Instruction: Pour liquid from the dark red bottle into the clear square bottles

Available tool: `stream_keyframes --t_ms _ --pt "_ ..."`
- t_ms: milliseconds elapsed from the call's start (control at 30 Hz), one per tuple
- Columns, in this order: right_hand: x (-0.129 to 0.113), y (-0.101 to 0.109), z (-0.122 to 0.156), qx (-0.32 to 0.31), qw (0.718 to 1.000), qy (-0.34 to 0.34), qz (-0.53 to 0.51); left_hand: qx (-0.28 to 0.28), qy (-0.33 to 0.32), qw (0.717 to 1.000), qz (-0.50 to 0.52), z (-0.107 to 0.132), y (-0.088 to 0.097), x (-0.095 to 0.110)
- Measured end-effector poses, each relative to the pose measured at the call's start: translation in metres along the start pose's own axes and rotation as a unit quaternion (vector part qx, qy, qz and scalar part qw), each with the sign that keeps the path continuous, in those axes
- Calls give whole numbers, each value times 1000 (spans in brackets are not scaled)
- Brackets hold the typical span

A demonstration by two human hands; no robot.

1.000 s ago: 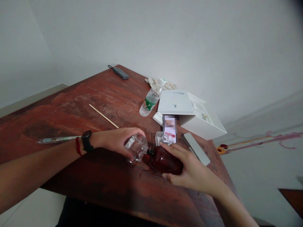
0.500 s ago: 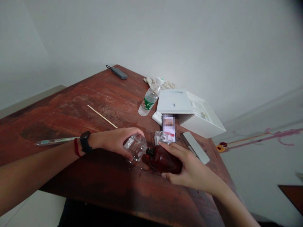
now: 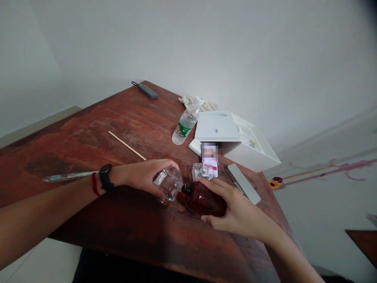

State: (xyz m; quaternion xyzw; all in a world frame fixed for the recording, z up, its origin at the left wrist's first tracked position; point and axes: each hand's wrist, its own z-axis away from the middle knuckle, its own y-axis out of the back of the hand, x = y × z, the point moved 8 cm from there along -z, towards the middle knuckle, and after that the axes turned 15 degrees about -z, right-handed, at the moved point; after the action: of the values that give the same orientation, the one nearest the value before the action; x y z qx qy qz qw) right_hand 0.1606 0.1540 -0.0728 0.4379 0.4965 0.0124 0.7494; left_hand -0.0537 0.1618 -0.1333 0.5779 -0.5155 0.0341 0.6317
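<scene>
Head view, clear bottle (image 3: 167, 184) in left grip (image 3: 141, 179), red bottle (image 3: 202, 200) in right grip (image 3: 238, 214)

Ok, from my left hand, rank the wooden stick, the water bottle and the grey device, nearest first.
1. wooden stick, just beyond the left hand on the clear bottle.
2. water bottle, farther back, right.
3. grey device, far corner.

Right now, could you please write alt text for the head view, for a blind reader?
The left hand holds a clear glass bottle tilted toward the neck of a dark red bottle gripped by the right hand, on a reddish wooden table. A water bottle and white box sit behind.
</scene>
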Motion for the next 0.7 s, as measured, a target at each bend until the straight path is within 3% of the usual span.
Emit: stream_keyframes --t_ms 700 --pt "3 0 1 6 1000 4 16 2 -3 1000 -4 0 0 0"
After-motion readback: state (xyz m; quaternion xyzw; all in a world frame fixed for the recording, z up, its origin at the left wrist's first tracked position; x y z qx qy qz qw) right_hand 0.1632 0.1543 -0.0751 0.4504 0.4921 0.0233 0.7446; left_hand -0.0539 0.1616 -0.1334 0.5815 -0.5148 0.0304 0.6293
